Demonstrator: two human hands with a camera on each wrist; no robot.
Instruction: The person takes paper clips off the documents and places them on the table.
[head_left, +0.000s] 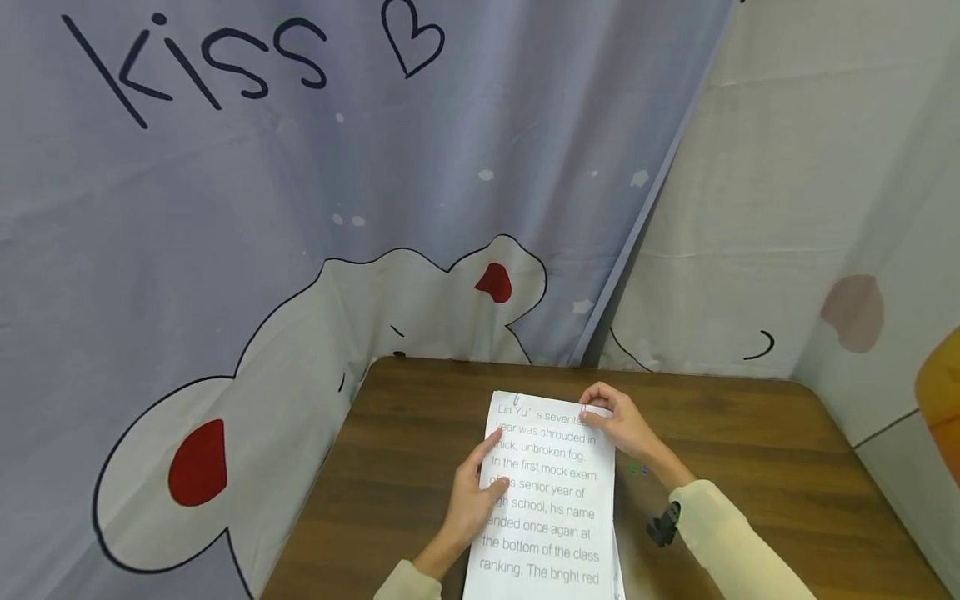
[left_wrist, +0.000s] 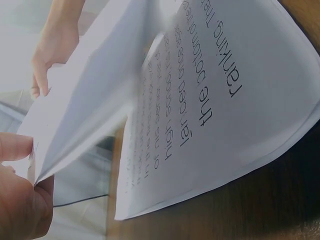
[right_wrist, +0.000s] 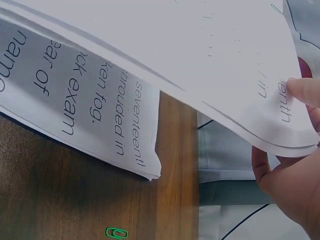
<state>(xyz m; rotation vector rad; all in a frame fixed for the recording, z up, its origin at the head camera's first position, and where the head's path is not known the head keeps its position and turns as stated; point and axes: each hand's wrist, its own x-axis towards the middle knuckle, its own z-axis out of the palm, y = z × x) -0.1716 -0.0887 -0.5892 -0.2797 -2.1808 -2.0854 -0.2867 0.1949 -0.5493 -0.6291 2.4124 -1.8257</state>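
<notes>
Both hands hold a sheaf of white printed sheets (head_left: 547, 492) raised over the table. My left hand (head_left: 471, 498) pinches its left edge, thumb on the printed face; the left wrist view shows the same hand (left_wrist: 22, 195) at the paper's edge. At the top right corner, my right hand (head_left: 618, 421) grips the sheets between thumb and fingers (right_wrist: 260, 162). A paper clip (head_left: 516, 400) sits on the sheaf's top edge, near the left corner. Beneath it, another stack of printed sheets (right_wrist: 107, 110) lies on the table, mostly hidden in the head view.
On the brown wooden table (head_left: 750, 467) lie a green paper clip (right_wrist: 117, 232) and a small blue item (head_left: 644, 471) beside it. A patterned curtain (head_left: 300, 192) hangs behind the table. The right wrist wears a black device (head_left: 663, 525).
</notes>
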